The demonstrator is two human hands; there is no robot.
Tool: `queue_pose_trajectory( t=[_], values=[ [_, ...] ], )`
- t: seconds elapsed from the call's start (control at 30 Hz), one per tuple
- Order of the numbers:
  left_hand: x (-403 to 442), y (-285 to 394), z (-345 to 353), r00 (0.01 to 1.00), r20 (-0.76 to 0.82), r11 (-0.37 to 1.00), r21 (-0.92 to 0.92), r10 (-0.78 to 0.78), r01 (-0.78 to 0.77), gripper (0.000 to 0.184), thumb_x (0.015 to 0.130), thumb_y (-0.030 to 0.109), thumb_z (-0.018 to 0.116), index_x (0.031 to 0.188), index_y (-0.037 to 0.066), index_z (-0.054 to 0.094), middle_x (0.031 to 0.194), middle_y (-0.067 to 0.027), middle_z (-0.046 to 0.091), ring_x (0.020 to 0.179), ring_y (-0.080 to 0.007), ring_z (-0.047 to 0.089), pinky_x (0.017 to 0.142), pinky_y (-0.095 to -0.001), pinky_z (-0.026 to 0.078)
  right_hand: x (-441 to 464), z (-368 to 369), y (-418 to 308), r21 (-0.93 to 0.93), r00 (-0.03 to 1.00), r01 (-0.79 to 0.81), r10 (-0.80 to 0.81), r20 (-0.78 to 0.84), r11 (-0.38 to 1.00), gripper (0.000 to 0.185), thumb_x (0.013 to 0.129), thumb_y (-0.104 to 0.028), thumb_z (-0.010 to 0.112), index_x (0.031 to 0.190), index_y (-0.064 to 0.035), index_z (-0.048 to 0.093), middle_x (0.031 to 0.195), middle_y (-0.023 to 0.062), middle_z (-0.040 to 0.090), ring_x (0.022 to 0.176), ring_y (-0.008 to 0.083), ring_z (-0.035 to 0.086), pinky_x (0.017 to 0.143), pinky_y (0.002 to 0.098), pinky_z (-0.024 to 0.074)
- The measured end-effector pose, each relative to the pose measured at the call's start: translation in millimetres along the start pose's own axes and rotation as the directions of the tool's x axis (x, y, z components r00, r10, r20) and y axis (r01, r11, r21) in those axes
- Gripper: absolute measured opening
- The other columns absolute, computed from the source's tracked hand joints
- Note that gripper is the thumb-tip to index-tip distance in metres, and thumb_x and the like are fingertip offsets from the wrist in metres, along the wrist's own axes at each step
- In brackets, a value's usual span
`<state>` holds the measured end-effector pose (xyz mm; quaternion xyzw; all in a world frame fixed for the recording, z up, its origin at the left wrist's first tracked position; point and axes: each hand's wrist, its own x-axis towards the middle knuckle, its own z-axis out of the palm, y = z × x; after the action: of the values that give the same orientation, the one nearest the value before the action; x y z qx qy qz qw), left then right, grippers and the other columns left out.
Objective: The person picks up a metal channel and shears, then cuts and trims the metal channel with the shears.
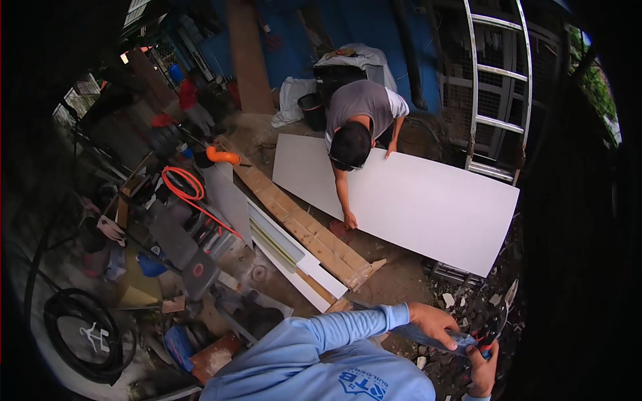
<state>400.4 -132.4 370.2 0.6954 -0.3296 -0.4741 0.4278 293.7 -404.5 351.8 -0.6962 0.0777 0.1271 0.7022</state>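
My left hand, its sleeve light blue, has its fingers wrapped over a long bluish strip that looks like metal or plastic film. Just right of it, my right hand is closed around a tool with red and black handles, which looks like snips. The tool meets the strip's end, but whether its jaws are on the strip is too small to tell. Across from me, a co-worker bends over a large white board, one hand on its near edge and the other on its far edge.
A long cardboard box and white strips lie left of the board. An orange hose, a black coil and clutter fill the left. An aluminium ladder leans behind. Rubble covers the ground by my hands.
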Motion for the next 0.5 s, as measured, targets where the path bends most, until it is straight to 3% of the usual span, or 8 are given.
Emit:
queue_pose_trajectory(
  t=[0.1,0.13,0.2,0.23,0.3,0.33,0.4,0.5],
  values=[
    [-1.8,-7.7,5.7,0.996,0.086,0.976,-0.215,-0.024,0.042,0.077,0.102,0.069,0.064,0.127,-0.003,0.069,0.099,-0.0189,0.075,0.099,-0.0316,0.074,0.086,-0.0465,0.057,-9.2,3.5,-32.3,-0.128,0.995,-0.074,0.083,0.063,0.989,0.048,0.097,-0.015,0.077,0.139,-0.0015,0.057,0.125,0.0093,0.067,0.113,0.0219,0.064,0.097,0.0389,0.0547],
    [-5.0,-10.5,3.9,1.000,0.010,0.991,-0.133,-0.012,0.014,0.076,0.101,0.068,0.066,0.128,-0.003,0.069,0.102,-0.0189,0.074,0.101,-0.0306,0.073,0.088,-0.0455,0.057,-11.4,7.5,-44.7,-0.194,0.988,-0.111,0.129,0.082,0.975,0.049,0.100,-0.019,0.077,0.141,-0.0005,0.056,0.126,0.0096,0.067,0.113,0.0227,0.064,0.095,0.0396,0.0562],
    [-5.9,-17.7,10.7,0.993,-0.102,0.998,0.027,0.052,-0.050,0.074,0.100,0.067,0.069,0.128,-0.002,0.069,0.109,-0.0191,0.073,0.106,-0.0285,0.072,0.092,-0.0434,0.056,-3.3,12.1,-27.1,-0.109,0.997,0.049,-0.041,0.072,0.993,0.043,0.098,-0.016,0.074,0.136,-0.0010,0.061,0.120,0.0080,0.068,0.104,0.0175,0.064,0.091,0.0375,0.0557],
    [-5.4,-28.8,18.1,0.928,-0.299,0.975,0.057,0.223,-0.215,0.072,0.097,0.064,0.074,0.130,0.000,0.069,0.120,-0.0177,0.069,0.112,-0.0276,0.069,0.096,-0.0423,0.054,-0.3,5.6,4.9,-0.068,0.997,0.077,-0.077,-0.001,0.995,0.045,0.094,-0.009,0.072,0.137,-0.0023,0.059,0.120,0.0086,0.069,0.105,0.0165,0.066,0.094,0.0386,0.0568],
    [-17.9,-15.3,20.2,0.652,-0.705,0.951,0.106,0.277,-0.289,0.051,0.100,0.043,0.080,0.130,0.003,0.070,0.114,-0.0113,0.069,0.105,-0.0251,0.069,0.092,-0.0386,0.054,-4.5,20.6,-33.2,-0.061,0.998,-0.048,0.046,-0.036,0.997,0.044,0.093,-0.007,0.077,0.135,-0.0040,0.062,0.122,0.0065,0.068,0.102,0.0153,0.065,0.092,0.0347,0.0555],
    [-24.4,-11.5,24.1,0.531,-0.826,0.967,0.063,0.190,-0.247,0.034,0.104,0.032,0.076,0.122,0.003,0.070,0.104,-0.0055,0.068,0.094,-0.0181,0.068,0.085,-0.0321,0.052,-5.9,25.5,-34.0,-0.078,0.996,-0.023,0.016,-0.082,0.997,0.040,0.096,-0.009,0.076,0.134,-0.0048,0.063,0.118,0.0053,0.069,0.099,0.0145,0.065,0.088,0.0326,0.0551],
    [-23.4,-37.2,44.8,0.300,-0.951,0.901,-0.195,-0.076,-0.389,0.020,0.110,0.022,0.068,0.113,0.003,0.064,0.092,0.0000,0.061,0.085,-0.0112,0.063,0.075,-0.0266,0.050,0.2,29.8,-42.2,-0.162,0.990,0.074,-0.092,-0.108,0.984,0.028,0.096,-0.009,0.075,0.124,-0.0026,0.070,0.103,0.0042,0.071,0.093,0.0138,0.064,0.085,0.0334,0.0543],
    [-6.6,-45.4,54.0,0.457,-0.766,0.597,-0.640,-0.452,-0.484,0.040,0.104,0.042,0.076,0.119,0.009,0.060,0.094,-0.0026,0.058,0.088,-0.0148,0.064,0.075,-0.0370,0.060,9.1,26.6,-43.8,-0.390,0.941,0.267,-0.326,-0.094,0.881,0.027,0.092,-0.006,0.072,0.119,-0.0018,0.069,0.097,0.0104,0.070,0.088,0.0212,0.067,0.083,0.0358,0.0537]
  ],
)
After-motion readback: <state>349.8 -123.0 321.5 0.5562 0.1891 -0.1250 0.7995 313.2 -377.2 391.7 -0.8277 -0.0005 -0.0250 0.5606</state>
